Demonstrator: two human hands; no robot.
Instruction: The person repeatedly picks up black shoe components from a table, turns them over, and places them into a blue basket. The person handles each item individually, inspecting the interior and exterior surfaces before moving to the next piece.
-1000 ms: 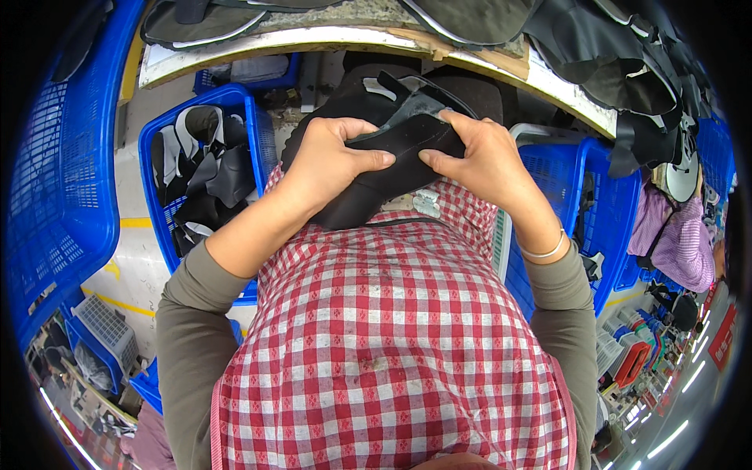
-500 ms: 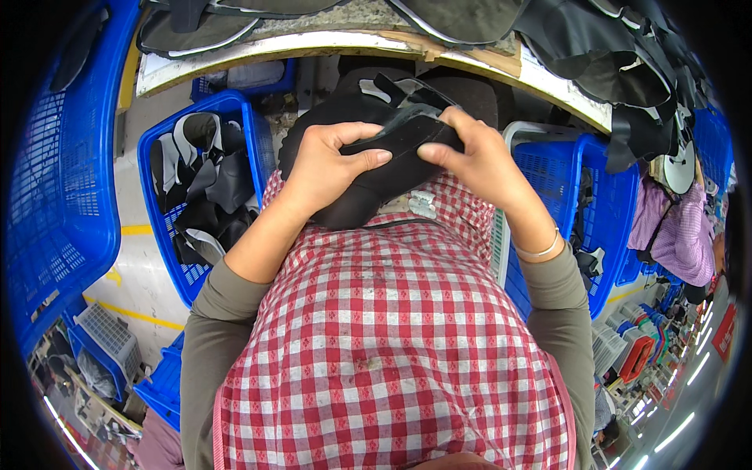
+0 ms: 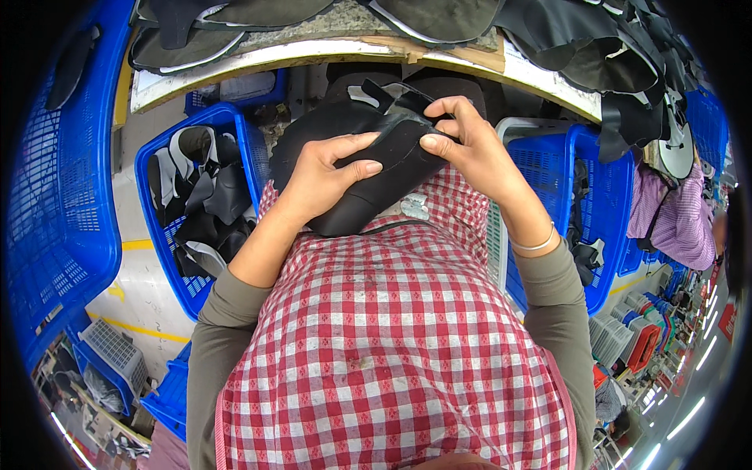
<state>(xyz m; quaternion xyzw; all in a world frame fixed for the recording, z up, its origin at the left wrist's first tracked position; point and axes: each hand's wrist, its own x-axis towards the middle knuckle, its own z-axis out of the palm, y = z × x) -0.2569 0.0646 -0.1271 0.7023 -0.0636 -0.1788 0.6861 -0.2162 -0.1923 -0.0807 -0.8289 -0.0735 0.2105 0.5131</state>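
Black piece (image 3: 364,207) lies aslant over the person's legs (image 3: 458,84) and the upper edge of the checked apron (image 3: 376,313), folded along a seam line. Left hand (image 3: 323,172) has hold of it: thumb flat on the near face, forefinger along the fold, remaining fingers hidden. Right hand (image 3: 479,149) at its right end, thumb on the material, fingers arched with a small gap to the thumb; whether they pinch the edge, cannot tell.

Risks, as judged: a loose right grip could let the fold spring open or run crooked; uneven pull between the hands could pucker the seam; the piece, with only soft support beneath, could slide off.

Containers: left basket (image 3: 252,149), blue, heaped with black and white cuts (image 3: 223,192). Right basket (image 3: 615,227), also blue, dark scraps (image 3: 583,262) down one side. Large basket (image 3: 63,188) at far left, one dark flap (image 3: 73,70) near its top. Under the bench (image 3: 290,52), a small bin (image 3: 270,94) with something pale, too obscured to name.
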